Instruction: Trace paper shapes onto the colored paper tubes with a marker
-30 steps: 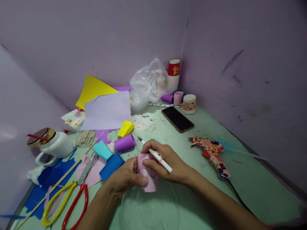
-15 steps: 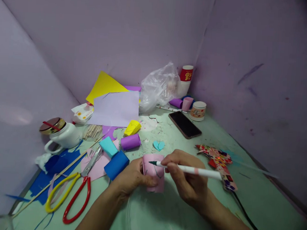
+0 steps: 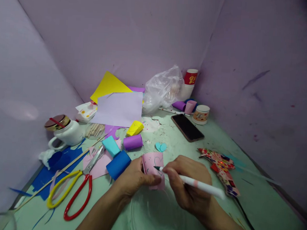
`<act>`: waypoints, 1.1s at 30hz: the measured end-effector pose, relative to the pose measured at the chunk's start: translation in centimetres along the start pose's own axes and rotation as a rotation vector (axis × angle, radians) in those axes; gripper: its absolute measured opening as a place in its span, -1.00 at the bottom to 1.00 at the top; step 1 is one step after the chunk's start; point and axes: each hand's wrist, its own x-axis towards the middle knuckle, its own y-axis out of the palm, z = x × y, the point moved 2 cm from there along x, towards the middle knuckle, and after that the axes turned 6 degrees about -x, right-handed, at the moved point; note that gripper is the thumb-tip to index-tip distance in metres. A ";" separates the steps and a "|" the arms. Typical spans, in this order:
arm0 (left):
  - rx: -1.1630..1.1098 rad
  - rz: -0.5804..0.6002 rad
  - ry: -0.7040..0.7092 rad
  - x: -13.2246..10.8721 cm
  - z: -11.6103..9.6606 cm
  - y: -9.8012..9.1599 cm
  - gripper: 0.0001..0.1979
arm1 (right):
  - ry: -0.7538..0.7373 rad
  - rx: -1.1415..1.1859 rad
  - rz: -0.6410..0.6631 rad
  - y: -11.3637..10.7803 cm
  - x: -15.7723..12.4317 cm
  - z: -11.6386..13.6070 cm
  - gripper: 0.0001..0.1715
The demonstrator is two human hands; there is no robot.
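Note:
A pink paper tube with dark drawn lines, one like a heart, is held upright by my left hand, its thumb across the front. In my right hand is a white felt-tip pen, gripped near its dark tip. That tip is at the tube's face; whether it touches I cannot tell. Just behind the tube lie small light-blue paper hearts. To the left of my left hand are a blue paper roll, a light-blue folded paper piece and a purple paper roll.
Scissors with red and yellow handles lie at left near a white mug. A phone lies behind my right hand. At right rests a flower-patterned glue gun with a black cord. Paper sheets and a plastic bag are at the back.
The pen tip has shifted down and right on the pink tube, and the pen tilts more steeply. A curved heart-like line now shows near the tube's top. The view has shifted slightly.

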 end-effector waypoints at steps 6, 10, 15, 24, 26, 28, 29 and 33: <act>0.010 -0.019 0.005 0.0 0.1 0.0 -0.60 | -0.002 0.027 0.047 0.3 -0.2 0.2 -0.76; -0.007 0.019 -0.010 0.1 0.3 -0.3 -0.55 | 0.035 0.037 0.001 0.1 -0.3 0.0 -0.80; -0.086 0.129 0.004 0.2 0.6 -1.1 -0.34 | 0.163 0.128 -0.078 -0.1 -0.7 -1.2 -0.82; -0.159 0.190 0.003 0.8 1.6 -2.0 -0.39 | 0.371 0.322 -0.165 0.0 -1.3 -2.8 -0.78; -0.173 0.216 -0.003 1.0 1.8 -2.0 -0.35 | 0.314 0.320 -0.092 0.1 -1.2 -2.7 -0.78; -0.198 0.219 -0.007 1.1 1.9 -2.1 -0.36 | 0.302 0.322 -0.083 0.2 -1.1 -2.7 -0.78; -0.207 0.217 -0.012 1.2 2.0 -2.1 -0.37 | 0.316 0.328 -0.108 0.2 -1.1 -2.7 -0.78; -0.197 0.227 -0.003 1.1 1.9 -1.8 -0.37 | 0.312 0.330 -0.131 0.3 -1.0 -2.6 -0.78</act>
